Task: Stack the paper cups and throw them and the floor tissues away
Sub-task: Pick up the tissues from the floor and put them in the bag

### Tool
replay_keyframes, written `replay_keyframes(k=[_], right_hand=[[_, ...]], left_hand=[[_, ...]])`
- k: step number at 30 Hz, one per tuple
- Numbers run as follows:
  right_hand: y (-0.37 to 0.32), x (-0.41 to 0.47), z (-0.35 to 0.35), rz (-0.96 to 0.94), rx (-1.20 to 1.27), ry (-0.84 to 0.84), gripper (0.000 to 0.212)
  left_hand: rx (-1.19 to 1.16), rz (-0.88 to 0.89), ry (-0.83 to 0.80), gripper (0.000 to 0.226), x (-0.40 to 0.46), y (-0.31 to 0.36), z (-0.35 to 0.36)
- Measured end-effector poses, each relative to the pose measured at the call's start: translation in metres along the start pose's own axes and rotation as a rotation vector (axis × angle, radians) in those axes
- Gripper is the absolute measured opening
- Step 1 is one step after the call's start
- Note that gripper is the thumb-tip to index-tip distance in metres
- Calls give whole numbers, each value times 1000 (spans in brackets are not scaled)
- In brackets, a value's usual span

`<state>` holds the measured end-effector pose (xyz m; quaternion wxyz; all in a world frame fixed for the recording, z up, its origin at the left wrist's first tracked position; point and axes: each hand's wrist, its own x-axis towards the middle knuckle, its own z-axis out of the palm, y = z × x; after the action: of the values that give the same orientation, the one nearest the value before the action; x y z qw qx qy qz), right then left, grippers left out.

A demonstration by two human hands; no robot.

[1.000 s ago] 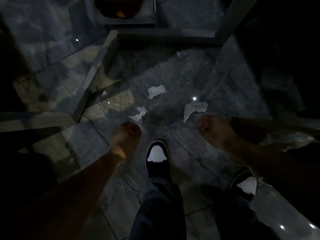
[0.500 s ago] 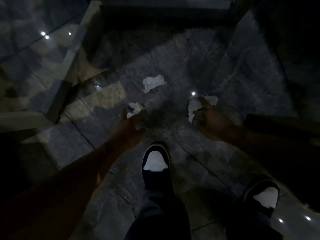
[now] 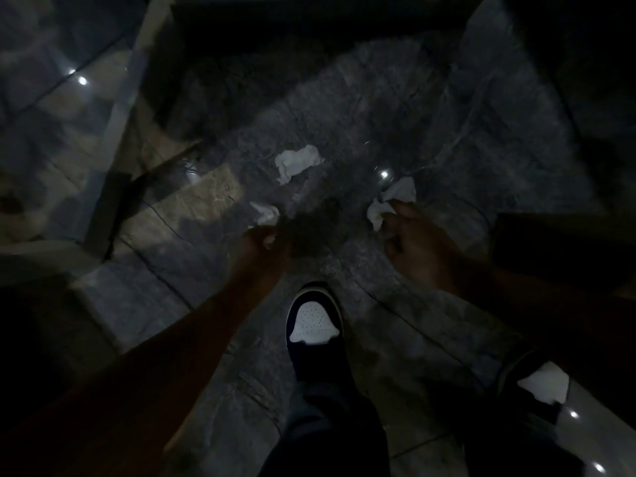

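Three crumpled white tissues lie on the dark marble floor in dim light. The far tissue [image 3: 296,162] lies untouched beyond both hands. My left hand [image 3: 265,242] has its fingers pinched at the near edge of the left tissue [image 3: 265,212]. My right hand [image 3: 418,247] has its fingertips closed on the right tissue [image 3: 390,201], which bunches up at the fingers. No paper cups are in view.
My left shoe [image 3: 315,325] with a white toe stands between my arms; my right shoe [image 3: 543,387] is at the lower right. A pale metal table leg [image 3: 120,108] runs diagonally at the left. Dark furniture fills the top and right edges.
Both hands have reached down and forward from above the floor to the left and right tissues, and their fingers have closed on them. The far tissue has not moved.
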<state>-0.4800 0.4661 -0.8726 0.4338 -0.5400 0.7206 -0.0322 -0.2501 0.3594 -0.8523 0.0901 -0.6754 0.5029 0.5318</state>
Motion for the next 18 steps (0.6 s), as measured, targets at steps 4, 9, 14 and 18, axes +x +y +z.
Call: replay_keyframes(k=[4, 9, 14, 18], right_hand=[[-22, -22, -6, -90, 64, 108, 45], [-47, -55, -15, -184, 43, 108, 50], [-70, -84, -19, -294, 35, 220, 45], [-79, -93, -24, -413, -20, 208, 48]], left_hand=[[-403, -201, 40, 24, -15, 11, 7], [-655, -216, -71, 25, -50, 34, 17], [-810, -347, -199, 20, -71, 56, 25], [-865, -292, -325, 37, -84, 68, 28]])
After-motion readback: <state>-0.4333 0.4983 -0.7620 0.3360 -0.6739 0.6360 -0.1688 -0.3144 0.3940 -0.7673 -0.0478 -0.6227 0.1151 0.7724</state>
